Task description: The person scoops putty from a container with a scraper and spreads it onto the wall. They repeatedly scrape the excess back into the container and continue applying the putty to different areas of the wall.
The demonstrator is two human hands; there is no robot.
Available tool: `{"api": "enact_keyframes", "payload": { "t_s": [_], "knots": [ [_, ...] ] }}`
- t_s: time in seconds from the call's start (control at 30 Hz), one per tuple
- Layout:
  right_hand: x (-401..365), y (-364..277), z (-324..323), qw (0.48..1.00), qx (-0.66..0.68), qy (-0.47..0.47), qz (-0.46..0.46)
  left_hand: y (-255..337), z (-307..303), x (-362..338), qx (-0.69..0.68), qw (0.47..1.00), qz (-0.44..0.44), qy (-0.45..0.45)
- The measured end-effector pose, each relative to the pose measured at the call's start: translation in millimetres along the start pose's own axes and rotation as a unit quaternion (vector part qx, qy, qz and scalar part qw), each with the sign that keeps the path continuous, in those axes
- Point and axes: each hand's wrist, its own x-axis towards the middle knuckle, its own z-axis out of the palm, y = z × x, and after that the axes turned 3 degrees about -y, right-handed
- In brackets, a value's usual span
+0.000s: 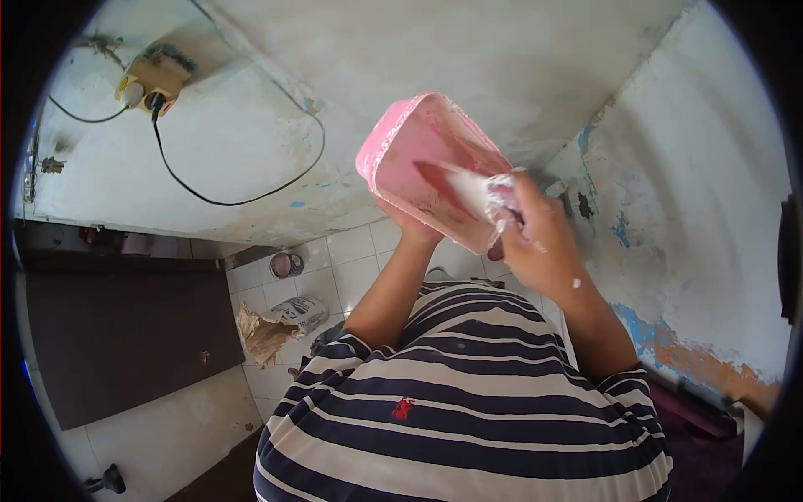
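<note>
A pink plastic tub (389, 138), its rim and inside smeared with white paste, is tilted with its mouth facing me. My left hand (414, 224) supports it from underneath, with most of the fingers hidden behind the tub. My right hand (539, 243) is closed around a paste-coated putty knife (473, 188), whose blade reaches into the tub. Motion blurs the blade, and the handle is largely covered by the fingers. White paste also sticks to my right fingers and wrist.
Patchy walls (703, 184) meet in a corner ahead. A socket block (155, 84) with plugged-in cables hangs at upper left. On the tiled floor lie an opened paper bag (272, 330), a white sack (305, 311) and a small round can (284, 266). A dark cabinet panel (125, 335) stands left.
</note>
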Motion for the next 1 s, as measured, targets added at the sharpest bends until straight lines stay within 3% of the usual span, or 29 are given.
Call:
{"api": "enact_keyframes", "payload": {
  "t_s": [0.03,0.1,0.13,0.23,0.4,0.47,0.6,0.67,0.77,0.83,0.9,1.0],
  "knots": [
    [-12,5,-19,1.000,-0.006,0.013,0.003,-17,18,-4,-0.007,1.000,-0.004,-0.012],
    [-25,16,-32,0.985,-0.119,0.086,-0.087,-23,39,-9,-0.032,0.999,-0.013,-0.017],
    [-28,21,-41,0.986,-0.094,0.112,-0.079,-24,45,-10,-0.042,0.999,-0.019,-0.019],
    [-45,25,-70,0.990,-0.121,0.076,0.007,-38,74,-25,-0.071,0.996,-0.041,-0.021],
    [-76,42,-103,0.989,-0.076,0.124,0.011,-60,124,-55,-0.118,0.990,-0.067,-0.027],
    [-87,49,-114,0.988,-0.092,0.116,-0.046,-65,136,-62,-0.133,0.988,-0.076,-0.022],
    [-111,65,-130,0.991,-0.091,0.102,0.015,-73,166,-78,-0.168,0.981,-0.089,-0.027],
    [-121,70,-137,0.995,-0.025,0.089,-0.041,-75,174,-82,-0.184,0.978,-0.096,-0.023],
    [-131,79,-145,0.991,-0.094,0.076,-0.060,-80,188,-89,-0.210,0.972,-0.107,-0.019],
    [-136,77,-155,0.992,-0.073,0.092,-0.036,-83,198,-94,-0.227,0.967,-0.115,-0.018],
    [-140,79,-159,0.993,-0.049,0.102,-0.012,-90,193,-97,-0.159,0.981,-0.099,-0.046],
    [-142,86,-161,0.987,-0.114,0.090,-0.069,-88,206,-96,-0.056,0.993,-0.079,-0.061]
  ]
}}
